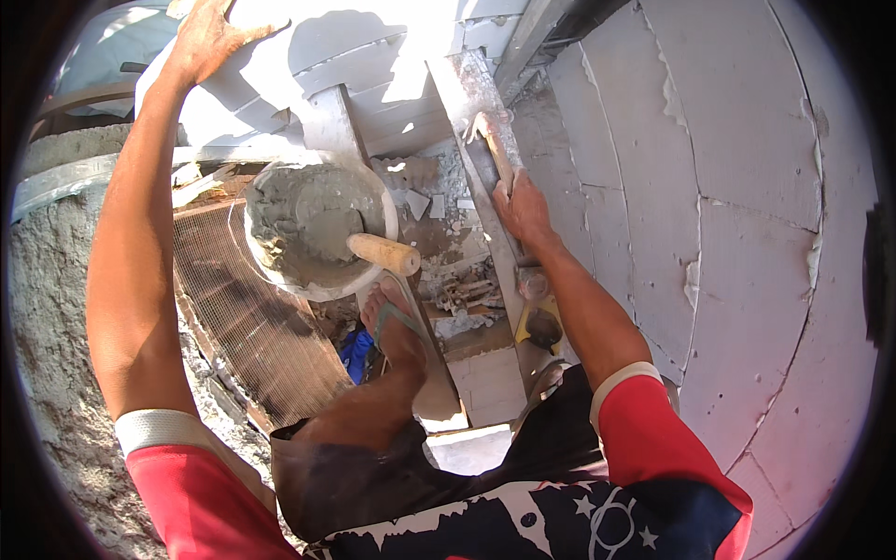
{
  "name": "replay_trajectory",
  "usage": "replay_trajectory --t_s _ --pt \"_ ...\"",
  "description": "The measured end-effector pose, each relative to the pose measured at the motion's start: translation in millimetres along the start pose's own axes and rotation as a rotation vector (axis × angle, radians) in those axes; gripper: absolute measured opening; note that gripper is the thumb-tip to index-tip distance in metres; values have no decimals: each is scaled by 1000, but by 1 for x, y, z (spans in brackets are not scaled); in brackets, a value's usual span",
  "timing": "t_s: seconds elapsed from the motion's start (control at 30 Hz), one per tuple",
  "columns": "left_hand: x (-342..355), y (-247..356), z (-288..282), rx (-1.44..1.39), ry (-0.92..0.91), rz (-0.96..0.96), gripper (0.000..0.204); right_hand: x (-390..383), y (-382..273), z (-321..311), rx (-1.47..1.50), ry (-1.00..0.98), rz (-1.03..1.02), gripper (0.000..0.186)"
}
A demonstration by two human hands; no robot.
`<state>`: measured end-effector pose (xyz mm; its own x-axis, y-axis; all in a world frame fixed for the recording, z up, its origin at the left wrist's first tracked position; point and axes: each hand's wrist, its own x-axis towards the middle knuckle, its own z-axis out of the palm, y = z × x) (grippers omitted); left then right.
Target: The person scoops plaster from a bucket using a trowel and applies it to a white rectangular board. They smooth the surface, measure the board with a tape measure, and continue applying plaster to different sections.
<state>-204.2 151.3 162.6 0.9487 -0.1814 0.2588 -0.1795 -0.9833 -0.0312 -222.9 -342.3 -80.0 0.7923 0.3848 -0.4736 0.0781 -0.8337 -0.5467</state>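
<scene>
My left hand [210,42] rests on the sunlit white block surface [299,56] at the upper left, thumb spread and fingertips partly cut off. My right hand [518,205] grips a wooden-handled tool [495,140] over a long plank [455,84]; its whitish, smeared head is hard to make out. Left of it, a white bucket [387,219] holds grey mortar [303,215], with a pale wooden handle [381,250] lying across its rim.
A block wall [737,187] curves along the right, rough plaster [65,327] along the left. Below are a mesh panel [243,308], rubble [467,289], a blue item [357,355], my sandaled foot [392,317] on a board, and a yellow object [543,327] by the plank.
</scene>
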Motion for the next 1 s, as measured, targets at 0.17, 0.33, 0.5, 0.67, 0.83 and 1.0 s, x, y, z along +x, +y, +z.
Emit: replay_trajectory --t_s 0.17,0.33,0.5,0.67,0.83,1.0 --pt "-3 6 5 -24 -1 -51 76 -3 -2 5 155 120 -157 38" --pt "-5 12 8 -43 29 -79 78 28 -8 11 659 111 -276 14" --pt "-12 13 -12 -11 -22 -131 81 18 -103 -38 599 382 -662 16" --pt "-7 15 9 -50 -53 -235 84 -3 -203 -184 159 579 -730 33" --pt "3 12 18 -89 -79 -340 87 47 -206 -241 -639 572 -487 38" --pt "0 18 13 -99 -134 -521 88 15 -245 -254 -213 486 -238 38"
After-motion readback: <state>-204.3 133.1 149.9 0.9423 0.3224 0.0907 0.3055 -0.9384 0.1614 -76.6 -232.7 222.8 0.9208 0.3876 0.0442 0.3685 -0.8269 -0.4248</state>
